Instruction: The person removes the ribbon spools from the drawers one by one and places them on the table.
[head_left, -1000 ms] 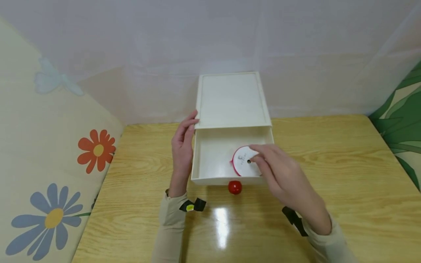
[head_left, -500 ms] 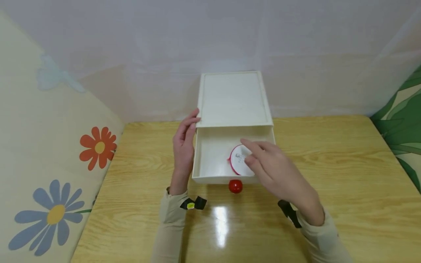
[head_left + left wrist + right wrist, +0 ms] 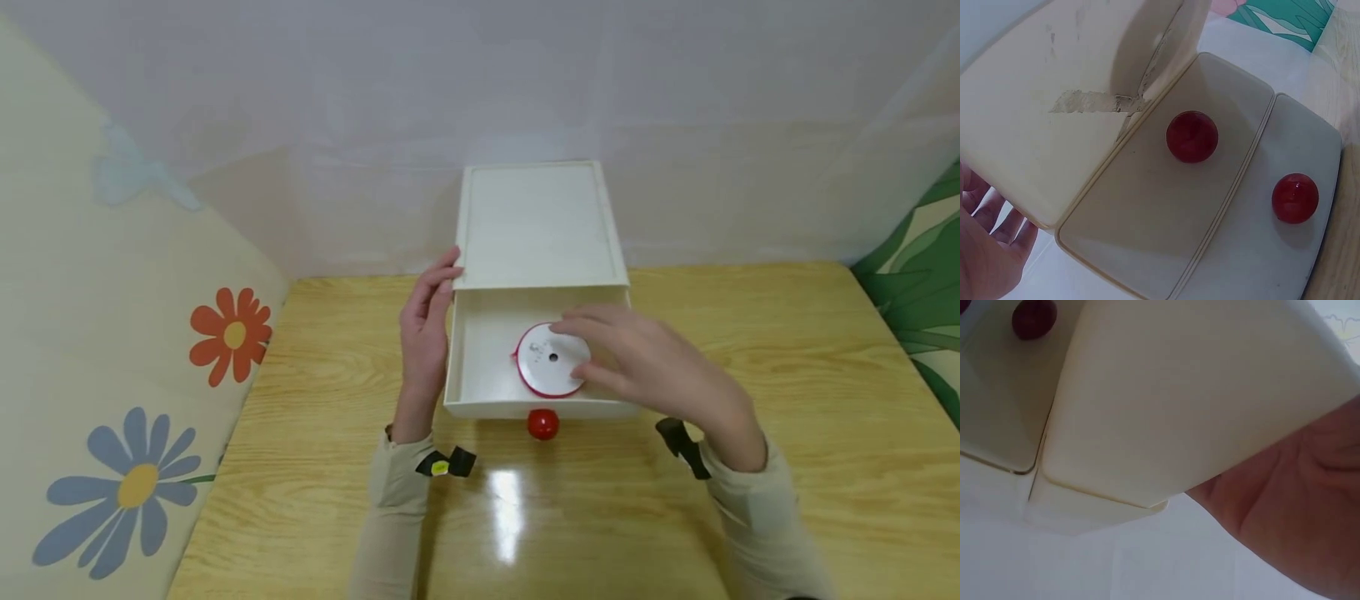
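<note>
A white wooden drawer box stands at the back of the table, its top drawer pulled out toward me. Flat inside the drawer lies a round white spool of red ribbon. My right hand reaches over the drawer's right side, with fingers and thumb curled round the spool's right edge. My left hand lies with straight fingers against the box's left side. A red knob sits on the drawer front. The left wrist view shows two red knobs and my left hand.
The box sits on a glossy wooden table against a white wall. A cream panel with flowers borders the table's left side, a green leafy panel the right. The right wrist view is filled by the drawer's pale underside and my palm.
The spool has gone from tilted near the drawer's front to lying flat in its middle. My right hand has swung to the right of it. The left hand has stayed put.
</note>
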Demonstrator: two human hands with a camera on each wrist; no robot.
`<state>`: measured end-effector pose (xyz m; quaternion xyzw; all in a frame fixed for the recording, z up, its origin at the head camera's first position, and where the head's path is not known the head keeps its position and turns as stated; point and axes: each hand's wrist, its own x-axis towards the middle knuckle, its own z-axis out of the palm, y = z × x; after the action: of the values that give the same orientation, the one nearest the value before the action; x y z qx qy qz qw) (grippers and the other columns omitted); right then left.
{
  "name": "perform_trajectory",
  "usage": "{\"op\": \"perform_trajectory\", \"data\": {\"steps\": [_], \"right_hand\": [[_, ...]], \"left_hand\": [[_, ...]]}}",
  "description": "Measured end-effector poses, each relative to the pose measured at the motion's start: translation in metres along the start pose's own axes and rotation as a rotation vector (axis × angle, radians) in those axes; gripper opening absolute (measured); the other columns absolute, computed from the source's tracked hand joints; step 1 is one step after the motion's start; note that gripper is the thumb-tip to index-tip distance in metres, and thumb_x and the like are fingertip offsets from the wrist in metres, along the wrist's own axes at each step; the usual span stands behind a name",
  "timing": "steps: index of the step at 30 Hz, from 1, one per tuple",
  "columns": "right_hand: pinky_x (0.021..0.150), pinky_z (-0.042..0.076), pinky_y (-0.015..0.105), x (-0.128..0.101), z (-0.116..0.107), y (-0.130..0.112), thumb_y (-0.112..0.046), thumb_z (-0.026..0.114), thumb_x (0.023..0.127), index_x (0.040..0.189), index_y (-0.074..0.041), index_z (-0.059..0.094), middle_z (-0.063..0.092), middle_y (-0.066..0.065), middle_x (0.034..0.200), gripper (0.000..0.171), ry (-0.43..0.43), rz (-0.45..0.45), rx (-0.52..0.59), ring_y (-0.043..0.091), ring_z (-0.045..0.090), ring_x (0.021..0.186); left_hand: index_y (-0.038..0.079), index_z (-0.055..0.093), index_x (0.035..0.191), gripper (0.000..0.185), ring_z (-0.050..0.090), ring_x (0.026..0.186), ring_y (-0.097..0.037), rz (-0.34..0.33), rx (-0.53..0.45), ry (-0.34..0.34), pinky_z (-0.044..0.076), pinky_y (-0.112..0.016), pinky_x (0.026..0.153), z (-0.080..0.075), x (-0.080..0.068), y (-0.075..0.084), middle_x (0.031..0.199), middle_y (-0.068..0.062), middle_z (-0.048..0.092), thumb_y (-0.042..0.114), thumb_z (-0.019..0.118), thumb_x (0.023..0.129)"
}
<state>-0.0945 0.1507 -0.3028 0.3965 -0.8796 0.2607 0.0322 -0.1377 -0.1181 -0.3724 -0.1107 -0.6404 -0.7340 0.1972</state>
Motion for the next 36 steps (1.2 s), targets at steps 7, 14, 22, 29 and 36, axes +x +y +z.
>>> {"op": "perform_trajectory", "data": {"steps": [7, 14, 22, 29, 36], "right_hand": [[0.103, 0.054, 0.052, 0.007, 0.0, 0.002, -0.01, 0.086, 0.083, 0.134, -0.007, 0.068, 0.063, 0.016, 0.137, 0.054, -0.129, -0.013, -0.037, 0.036, 0.058, 0.126], [0.101, 0.054, 0.051, 0.015, 0.007, 0.004, -0.02, 0.091, 0.08, 0.13, -0.012, 0.067, 0.062, 0.014, 0.136, 0.056, -0.162, -0.036, -0.083, 0.036, 0.06, 0.121], [0.093, 0.056, 0.047, 0.018, 0.009, 0.002, -0.026, 0.092, 0.079, 0.131, -0.014, 0.066, 0.064, 0.01, 0.131, 0.059, -0.173, -0.051, -0.16, 0.032, 0.063, 0.11], [0.09, 0.056, 0.043, 0.022, 0.011, 0.005, -0.026, 0.09, 0.081, 0.127, -0.014, 0.069, 0.066, 0.009, 0.123, 0.052, -0.157, -0.063, -0.126, 0.027, 0.062, 0.107], [0.093, 0.056, 0.042, 0.018, 0.01, 0.015, -0.018, 0.085, 0.081, 0.122, -0.015, 0.074, 0.061, 0.01, 0.13, 0.042, -0.057, -0.057, 0.108, 0.024, 0.059, 0.115]], "left_hand": [[-0.011, 0.062, 0.121, 0.028, 0.047, 0.143, -0.022, -0.005, 0.005, -0.014, 0.04, -0.044, 0.119, 0.0, 0.0, 0.0, 0.149, -0.01, 0.057, 0.01, 0.049, 0.108], [-0.01, 0.062, 0.122, 0.028, 0.047, 0.144, -0.02, -0.017, 0.008, -0.017, 0.041, -0.044, 0.119, -0.001, 0.0, 0.0, 0.15, -0.008, 0.057, 0.011, 0.05, 0.109], [-0.013, 0.06, 0.122, 0.028, 0.046, 0.144, -0.021, -0.014, 0.006, -0.015, 0.04, -0.043, 0.12, -0.001, 0.0, 0.002, 0.15, -0.01, 0.056, 0.009, 0.049, 0.109], [-0.011, 0.062, 0.121, 0.027, 0.046, 0.144, -0.021, -0.023, 0.008, -0.009, 0.04, -0.043, 0.119, -0.001, 0.001, 0.002, 0.15, -0.009, 0.056, 0.01, 0.049, 0.109], [-0.007, 0.064, 0.121, 0.027, 0.047, 0.144, -0.021, -0.032, 0.014, -0.015, 0.044, -0.046, 0.116, -0.002, -0.001, -0.001, 0.151, -0.007, 0.056, 0.012, 0.049, 0.109]]}}
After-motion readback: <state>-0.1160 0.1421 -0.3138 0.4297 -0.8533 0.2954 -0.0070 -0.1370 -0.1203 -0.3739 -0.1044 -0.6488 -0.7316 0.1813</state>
